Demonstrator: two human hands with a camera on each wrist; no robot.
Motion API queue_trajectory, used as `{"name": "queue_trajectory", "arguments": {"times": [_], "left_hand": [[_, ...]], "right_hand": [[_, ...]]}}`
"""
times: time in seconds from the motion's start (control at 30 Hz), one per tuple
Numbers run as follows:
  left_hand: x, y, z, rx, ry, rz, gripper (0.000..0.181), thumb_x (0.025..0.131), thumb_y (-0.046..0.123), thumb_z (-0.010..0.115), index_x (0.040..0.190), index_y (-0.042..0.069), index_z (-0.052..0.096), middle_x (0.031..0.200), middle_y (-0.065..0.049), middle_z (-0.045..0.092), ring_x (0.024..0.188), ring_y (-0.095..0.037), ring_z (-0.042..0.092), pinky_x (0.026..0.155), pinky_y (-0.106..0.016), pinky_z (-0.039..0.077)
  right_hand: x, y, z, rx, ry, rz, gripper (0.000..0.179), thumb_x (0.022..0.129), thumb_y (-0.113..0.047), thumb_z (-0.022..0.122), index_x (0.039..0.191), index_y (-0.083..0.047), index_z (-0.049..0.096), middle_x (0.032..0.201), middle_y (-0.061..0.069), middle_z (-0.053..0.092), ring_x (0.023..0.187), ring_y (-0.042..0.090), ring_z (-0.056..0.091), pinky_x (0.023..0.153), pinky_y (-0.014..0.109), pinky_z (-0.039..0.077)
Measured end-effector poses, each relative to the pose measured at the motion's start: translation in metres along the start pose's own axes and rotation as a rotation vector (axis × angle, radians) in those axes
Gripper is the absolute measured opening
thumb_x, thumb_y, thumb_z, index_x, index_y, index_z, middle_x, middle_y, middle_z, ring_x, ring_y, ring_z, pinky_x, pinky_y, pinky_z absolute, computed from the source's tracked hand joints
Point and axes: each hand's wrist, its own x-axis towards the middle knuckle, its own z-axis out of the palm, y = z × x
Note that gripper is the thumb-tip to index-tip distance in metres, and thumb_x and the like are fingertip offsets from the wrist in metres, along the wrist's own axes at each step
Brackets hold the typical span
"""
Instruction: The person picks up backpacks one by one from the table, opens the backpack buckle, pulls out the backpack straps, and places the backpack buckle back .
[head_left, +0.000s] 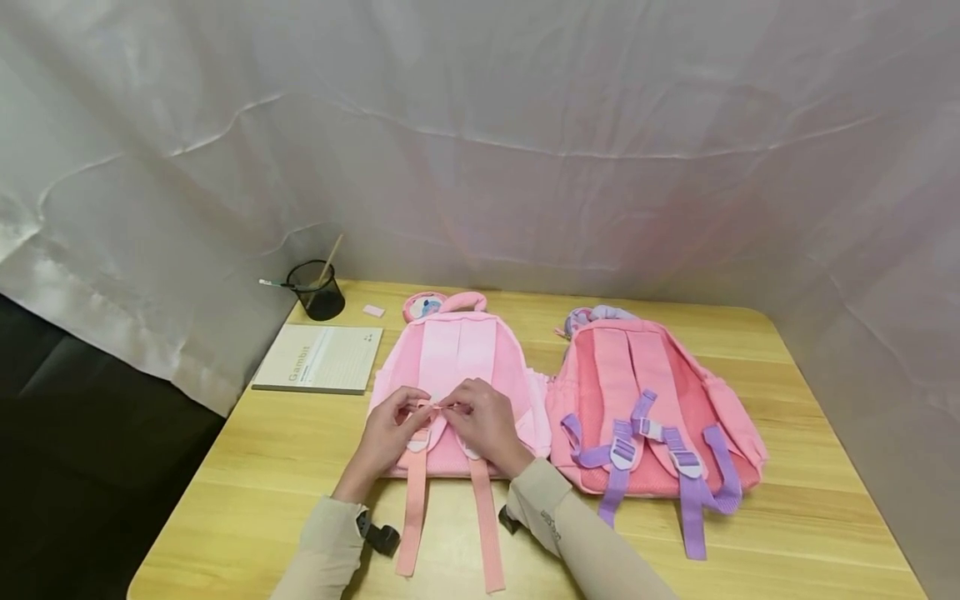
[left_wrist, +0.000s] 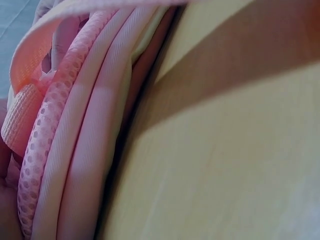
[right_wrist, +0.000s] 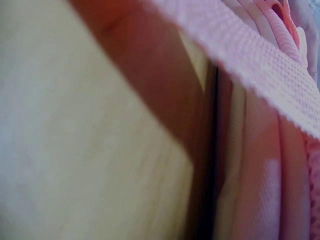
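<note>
A light pink backpack lies on the table with its shoulder-strap side up. Over its middle, the left hand and right hand meet, fingertips nearly together. Each pinches part of the narrow pink chest strap between thumb and fingers; the fingers mostly hide it, and I cannot tell whether its buckle is joined. Below the hands, two peach webbing straps hang past the bag's bottom edge. The left wrist view shows the bag's mesh edge; in the right wrist view a pink webbing strap crosses close up.
Right beside it lies a coral-pink backpack with purple straps. At the left are a notebook, a black mesh pen cup holding pencils, and a pink eraser. Grey cloth hangs behind the wooden table.
</note>
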Motion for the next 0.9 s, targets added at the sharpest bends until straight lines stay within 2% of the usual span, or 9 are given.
{"name": "queue_trajectory", "arguments": {"times": [0.53, 0.9], "left_hand": [[-0.0007, 0.0005, 0.0011, 0.005, -0.012, 0.005, 0.023, 0.098, 0.029, 0.073, 0.115, 0.014, 0.070, 0.095, -0.001, 0.075, 0.082, -0.011, 0.068, 0.074, -0.022, 0.053], [0.0005, 0.0009, 0.0007, -0.091, -0.003, 0.005, 0.025, 0.096, 0.022, 0.075, 0.115, 0.006, 0.068, 0.100, -0.009, 0.075, 0.084, -0.008, 0.068, 0.074, -0.021, 0.056]], "right_hand": [[0.0031, -0.0052, -0.0005, 0.029, -0.025, -0.040, 0.010, 0.082, -0.013, 0.088, 0.088, -0.020, 0.083, 0.085, -0.007, 0.075, 0.078, 0.008, 0.066, 0.070, 0.024, 0.054], [0.0012, -0.0031, -0.0012, 0.002, -0.013, -0.015, 0.010, 0.083, -0.017, 0.087, 0.091, -0.022, 0.083, 0.087, -0.009, 0.073, 0.079, 0.007, 0.066, 0.070, 0.023, 0.053]]}}
